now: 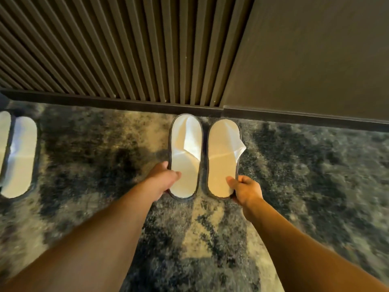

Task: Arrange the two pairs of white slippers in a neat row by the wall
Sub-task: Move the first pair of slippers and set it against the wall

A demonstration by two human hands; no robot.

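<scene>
Gripping heels | left hand (163,179) left slipper (185,152) | right hand (245,189) right slipper (223,157) (toes by wall (126,49))

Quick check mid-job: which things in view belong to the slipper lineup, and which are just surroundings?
Belongs to the job:
- left slipper, held at the heel by the left hand
- right slipper, held by the right hand
- second pair, far left
- skirting board

Just surroundings:
- mottled carpet
- slatted panel
</scene>
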